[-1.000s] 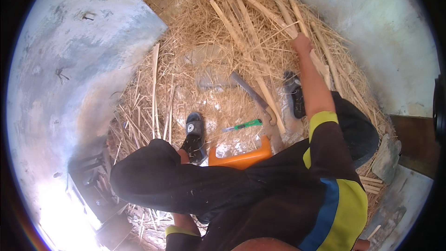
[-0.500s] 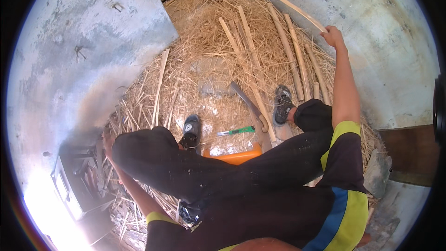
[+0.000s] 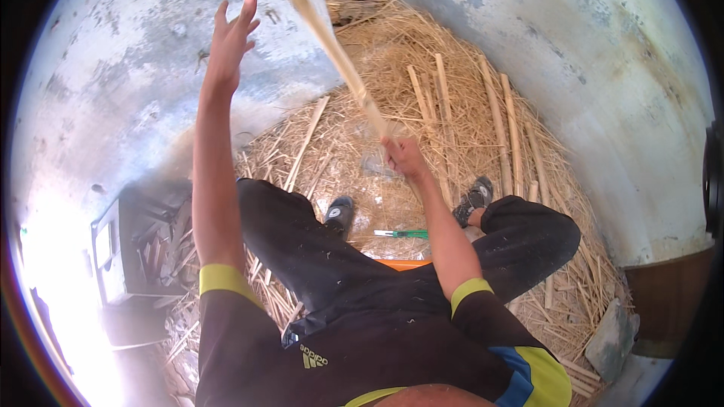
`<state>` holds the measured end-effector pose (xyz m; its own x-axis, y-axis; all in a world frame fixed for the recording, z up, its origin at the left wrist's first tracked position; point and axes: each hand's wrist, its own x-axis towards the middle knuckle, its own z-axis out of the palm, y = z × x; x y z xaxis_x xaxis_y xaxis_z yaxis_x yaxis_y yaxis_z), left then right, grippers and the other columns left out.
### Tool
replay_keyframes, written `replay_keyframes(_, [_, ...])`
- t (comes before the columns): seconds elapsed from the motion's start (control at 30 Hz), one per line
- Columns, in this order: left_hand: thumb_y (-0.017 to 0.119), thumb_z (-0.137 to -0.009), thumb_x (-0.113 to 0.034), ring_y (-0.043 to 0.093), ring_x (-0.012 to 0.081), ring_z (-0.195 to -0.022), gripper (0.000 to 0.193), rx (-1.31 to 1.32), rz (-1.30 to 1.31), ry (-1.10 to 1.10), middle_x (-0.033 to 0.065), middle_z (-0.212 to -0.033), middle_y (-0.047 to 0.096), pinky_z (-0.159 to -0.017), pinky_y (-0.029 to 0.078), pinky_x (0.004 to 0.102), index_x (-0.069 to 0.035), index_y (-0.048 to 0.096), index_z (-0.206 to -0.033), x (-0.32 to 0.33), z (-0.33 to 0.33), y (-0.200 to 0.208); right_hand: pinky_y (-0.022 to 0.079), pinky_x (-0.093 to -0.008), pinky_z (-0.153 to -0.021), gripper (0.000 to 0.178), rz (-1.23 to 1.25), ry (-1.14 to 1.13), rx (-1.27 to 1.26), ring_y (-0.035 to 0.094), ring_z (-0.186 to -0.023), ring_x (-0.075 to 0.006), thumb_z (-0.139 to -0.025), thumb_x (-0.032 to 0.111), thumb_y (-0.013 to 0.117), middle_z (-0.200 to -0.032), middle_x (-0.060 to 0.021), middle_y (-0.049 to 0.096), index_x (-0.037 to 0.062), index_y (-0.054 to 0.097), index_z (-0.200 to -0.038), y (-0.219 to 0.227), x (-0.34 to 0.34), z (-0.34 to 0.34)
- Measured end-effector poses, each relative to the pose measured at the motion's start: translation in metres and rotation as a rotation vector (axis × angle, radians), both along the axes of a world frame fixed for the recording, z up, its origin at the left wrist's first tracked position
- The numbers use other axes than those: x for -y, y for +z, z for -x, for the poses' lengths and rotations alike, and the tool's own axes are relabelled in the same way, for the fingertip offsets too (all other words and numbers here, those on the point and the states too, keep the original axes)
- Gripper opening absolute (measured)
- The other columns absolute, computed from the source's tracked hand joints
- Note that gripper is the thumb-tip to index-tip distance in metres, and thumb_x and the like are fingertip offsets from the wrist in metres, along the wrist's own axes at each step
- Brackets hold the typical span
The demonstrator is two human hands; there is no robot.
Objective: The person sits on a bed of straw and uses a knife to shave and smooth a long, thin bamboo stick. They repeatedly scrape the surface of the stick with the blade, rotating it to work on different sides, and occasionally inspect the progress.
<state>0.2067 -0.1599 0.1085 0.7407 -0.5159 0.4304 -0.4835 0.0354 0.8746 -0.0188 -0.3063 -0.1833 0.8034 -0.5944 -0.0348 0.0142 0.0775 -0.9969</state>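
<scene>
- Swung a long, pale wooden strip (image 3: 334, 49) inward, lower end clenched in the right hand (image 3: 406, 157).
- Raised the left hand (image 3: 230, 41), fingers spread, empty, leaving the hold one-handed.

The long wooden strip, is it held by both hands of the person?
No, only the right hand grips the long wooden strip, while the left hand is raised open, apart from it.

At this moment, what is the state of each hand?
Left hand: open, raised, holding nothing visible.
Right hand: closed around the lower end of a stick.
</scene>
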Motion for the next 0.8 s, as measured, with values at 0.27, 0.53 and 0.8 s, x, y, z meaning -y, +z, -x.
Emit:
replay_keyframes(0.27, [0.047,-0.098,-0.032,0.059,0.0222,-0.072,0.041,-0.021,0.44,-0.203,0.0108,-0.08,0.055,-0.064,0.052,0.036,0.003,0.044,-0.119,0.011,-0.028,-0.014,0.049,-0.0308,-0.064,0.055,-0.089,0.131,-0.137,0.062,-0.069,-0.0186,-0.092,0.05,0.051,-0.078,-0.0097,0.065,-0.0027,0.066,-0.094,-0.107,-0.006,0.012])
replay_keyframes(0.53, [0.035,-0.101,-0.029,0.04,0.0169,-0.056,0.028,-0.034,0.583,-0.03,0.0062,-0.066,0.04,-0.052,0.037,0.0349,-0.003,0.045,-0.102,0.017,0.01,-0.035,0.05,-0.0414,-0.088,0.041,0.237,-0.328,-1.32,0.062,-0.103,-0.0342,-0.078,0.034,0.068,-0.11,-0.0205,0.064,0.0034,0.066,-0.106,-0.21,0.044,0.13])
replay_keyframes(0.8, [0.014,-0.097,-0.056,0.04,0.0191,-0.055,0.058,-0.071,0.553,-0.091,0.0067,-0.062,0.038,-0.056,0.039,0.0394,-0.007,0.043,-0.089,0.032,0.001,-0.056,0.05,-0.0432,-0.083,0.024,0.71,0.456,-1.1,0.061,-0.098,-0.036,-0.077,0.018,0.062,-0.103,-0.0173,0.063,0.0033,0.061,-0.097,-0.244,-0.021,0.116])
